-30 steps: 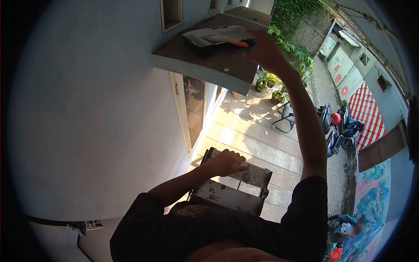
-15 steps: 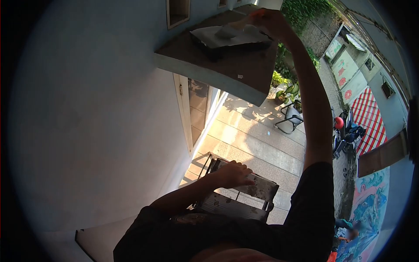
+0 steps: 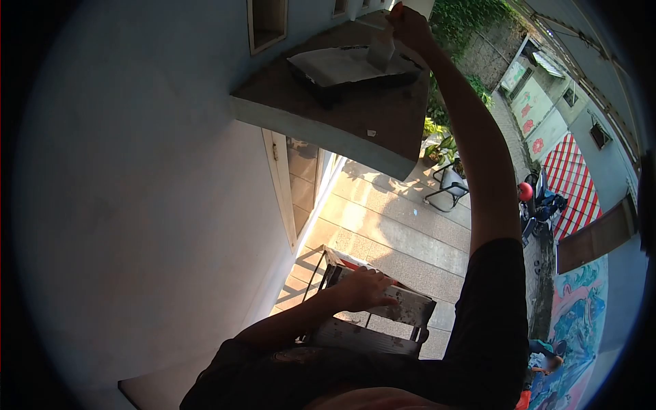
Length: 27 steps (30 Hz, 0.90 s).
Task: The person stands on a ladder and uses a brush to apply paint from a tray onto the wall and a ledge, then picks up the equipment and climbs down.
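Note:
My right hand (image 3: 410, 27) is closed around the handle of a wide paintbrush (image 3: 380, 53). The brush points down, its head in the right part of a dark-rimmed tray (image 3: 321, 68) with pale paint inside. This tray sits on a concrete ledge (image 3: 383, 147) jutting from the wall. Lower down, my left hand (image 3: 365, 290) grips the top of a worn, paint-spotted metal stepladder (image 3: 410, 307), its fingers curled over the upper step.
A pale wall (image 3: 150, 171) fills the left side. Below the ledge stand a door frame (image 3: 280, 178), a chair (image 3: 447, 188) and potted plants (image 3: 441, 147) on the tiled floor (image 3: 383, 219). At right are a motorbike (image 3: 543, 201) and, lower, a person (image 3: 547, 359).
The paintbrush has swung from lying low over the tray to standing more upright at its right end. My right hand has risen slightly. My left hand stays on the stepladder.

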Available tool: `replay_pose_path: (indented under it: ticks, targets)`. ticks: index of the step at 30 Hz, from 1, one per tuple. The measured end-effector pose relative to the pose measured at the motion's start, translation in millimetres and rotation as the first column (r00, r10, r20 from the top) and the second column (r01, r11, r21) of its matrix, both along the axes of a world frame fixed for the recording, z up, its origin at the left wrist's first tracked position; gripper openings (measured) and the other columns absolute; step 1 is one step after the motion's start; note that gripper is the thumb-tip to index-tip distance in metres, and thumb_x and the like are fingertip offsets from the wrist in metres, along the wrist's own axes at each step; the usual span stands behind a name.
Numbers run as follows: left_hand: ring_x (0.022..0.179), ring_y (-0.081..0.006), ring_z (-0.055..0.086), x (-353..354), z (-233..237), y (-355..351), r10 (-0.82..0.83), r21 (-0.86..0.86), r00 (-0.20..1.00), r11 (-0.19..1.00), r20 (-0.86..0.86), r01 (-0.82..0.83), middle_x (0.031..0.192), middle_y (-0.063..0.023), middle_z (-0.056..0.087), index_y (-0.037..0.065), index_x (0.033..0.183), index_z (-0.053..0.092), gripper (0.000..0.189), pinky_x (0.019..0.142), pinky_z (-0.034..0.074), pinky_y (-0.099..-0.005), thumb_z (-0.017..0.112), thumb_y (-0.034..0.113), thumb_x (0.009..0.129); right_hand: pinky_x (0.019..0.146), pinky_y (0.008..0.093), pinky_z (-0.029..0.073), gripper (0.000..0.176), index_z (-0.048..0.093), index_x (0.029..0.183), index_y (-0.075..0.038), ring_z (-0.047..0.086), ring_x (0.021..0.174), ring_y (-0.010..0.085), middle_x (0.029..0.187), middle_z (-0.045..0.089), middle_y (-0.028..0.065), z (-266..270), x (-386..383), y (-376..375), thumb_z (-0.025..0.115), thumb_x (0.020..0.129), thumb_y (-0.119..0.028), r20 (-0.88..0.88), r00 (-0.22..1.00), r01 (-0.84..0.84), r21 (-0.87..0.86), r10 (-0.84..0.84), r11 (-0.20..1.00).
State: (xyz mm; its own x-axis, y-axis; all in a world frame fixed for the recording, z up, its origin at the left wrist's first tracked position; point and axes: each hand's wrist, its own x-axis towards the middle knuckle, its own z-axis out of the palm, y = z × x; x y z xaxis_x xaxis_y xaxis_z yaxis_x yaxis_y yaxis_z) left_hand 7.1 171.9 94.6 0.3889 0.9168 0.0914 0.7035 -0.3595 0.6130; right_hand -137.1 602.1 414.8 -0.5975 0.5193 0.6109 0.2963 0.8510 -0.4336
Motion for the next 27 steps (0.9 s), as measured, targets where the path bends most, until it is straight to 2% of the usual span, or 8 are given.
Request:
replay_pose_path:
  ticks: [2, 5, 12, 15, 16, 19, 21, 27]
  targets:
    - [0.110, -0.0396, 0.061, -0.8, 0.7, 2.1, 0.005, 0.000, 1.000, 1.000, 0.005, -0.005, 0.110, -0.0231, 0.064, 0.001, 0.119, 0.058, 0.071, 0.097, 0.043, -0.0495, 0.037, 0.065, 0.098, 0.069, 0.0354, 0.058, 0.032, 0.065, 0.104, -0.004, 0.073, 0.074, 0.0183, 0.076, 0.070, 0.0082, -15.2, -8.3, 32.4, 0.059, 0.098, -0.035, -0.010, 1.000, 0.001, 0.424, 0.003, 0.906]
    - [0.117, -0.0362, 0.058, -1.7, 5.8, 3.3, -0.012, -0.096, 0.999, 0.995, -0.041, 0.008, 0.120, -0.0227, 0.063, 0.001, 0.132, 0.054, 0.077, 0.103, 0.041, -0.0484, 0.038, 0.068, 0.096, 0.066, 0.0360, 0.058, 0.036, 0.064, 0.098, -0.004, 0.072, 0.068, 0.0192, 0.074, 0.069, 0.0079, -17.6, -11.2, 36.9, 0.059, 0.097, -0.040, -0.010, 1.000, -0.020, 0.443, 0.028, 0.896]
    - [0.115, -0.0374, 0.059, -0.9, 2.7, 2.2, -0.003, -0.062, 1.000, 0.998, -0.018, 0.002, 0.117, -0.0229, 0.063, 0.001, 0.126, 0.056, 0.075, 0.102, 0.041, -0.0486, 0.038, 0.067, 0.097, 0.078, 0.0479, 0.054, 0.038, 0.067, 0.094, -0.001, 0.069, 0.087, 0.0377, 0.089, 0.071, 0.0198, 2.7, -5.8, 31.6, 0.066, 0.090, -0.039, -0.041, 0.998, -0.027, 0.249, 0.039, 0.968]
    - [0.111, -0.0387, 0.060, -0.9, 3.5, 0.8, 0.001, -0.025, 1.000, 1.000, 0.000, -0.001, 0.113, -0.0229, 0.063, 0.000, 0.121, 0.058, 0.072, 0.099, 0.043, -0.0490, 0.037, 0.065, 0.098, 0.078, 0.0453, 0.055, 0.034, 0.068, 0.090, -0.003, 0.071, 0.084, 0.0345, 0.084, 0.072, 0.0167, 3.4, 11.8, 30.6, 0.067, 0.089, -0.036, -0.113, 0.994, 0.010, 0.122, 0.004, 0.992]
    - [0.111, -0.0385, 0.061, -1.0, 4.6, 0.4, 0.003, -0.029, 1.000, 1.000, -0.009, -0.004, 0.113, -0.0225, 0.064, 0.000, 0.121, 0.058, 0.072, 0.098, 0.043, -0.0489, 0.037, 0.065, 0.098, 0.073, 0.0399, 0.057, 0.032, 0.068, 0.095, -0.003, 0.072, 0.079, 0.0271, 0.080, 0.072, 0.0131, 0.5, 21.4, 32.8, 0.067, 0.090, -0.035, -0.086, 0.993, 0.107, 0.397, -0.079, 0.912]
    - [0.108, -0.0384, 0.061, -1.3, 4.7, 0.3, 0.000, -0.020, 1.000, 1.000, -0.012, 0.000, 0.112, -0.0216, 0.064, 0.000, 0.121, 0.058, 0.072, 0.097, 0.044, -0.0488, 0.037, 0.064, 0.099, 0.069, 0.0315, 0.060, 0.028, 0.069, 0.101, -0.002, 0.074, 0.080, 0.0189, 0.084, 0.074, 0.0094, -4.2, 40.0, 18.3, 0.068, 0.091, -0.029, -0.157, 0.971, 0.188, 0.028, -0.181, 0.982]
    - [0.108, -0.0384, 0.062, -1.2, 5.0, 0.4, -0.006, -0.030, 1.000, 1.000, -0.022, 0.005, 0.112, -0.0215, 0.064, 0.000, 0.122, 0.058, 0.071, 0.096, 0.044, -0.0490, 0.037, 0.064, 0.099, 0.070, 0.0347, 0.058, 0.030, 0.070, 0.094, -0.005, 0.074, 0.076, 0.0199, 0.077, 0.073, 0.0103, -19.1, 43.2, 35.7, 0.071, 0.085, -0.034, -0.364, 0.928, -0.017, -0.256, -0.080, 0.967]
    - [0.106, -0.0383, 0.062, -0.7, 5.8, 2.4, -0.025, -0.060, 0.998, 0.998, -0.063, 0.021, 0.109, -0.0210, 0.064, 0.001, 0.123, 0.057, 0.070, 0.094, 0.045, -0.0493, 0.037, 0.063, 0.099, 0.070, 0.0305, 0.058, 0.024, 0.068, 0.103, -0.003, 0.070, 0.077, 0.0125, 0.086, 0.072, 0.0070, -27.3, 35.8, -5.1, 0.068, 0.091, -0.023, -0.370, 0.859, -0.409, -0.082, 0.354, 0.909]
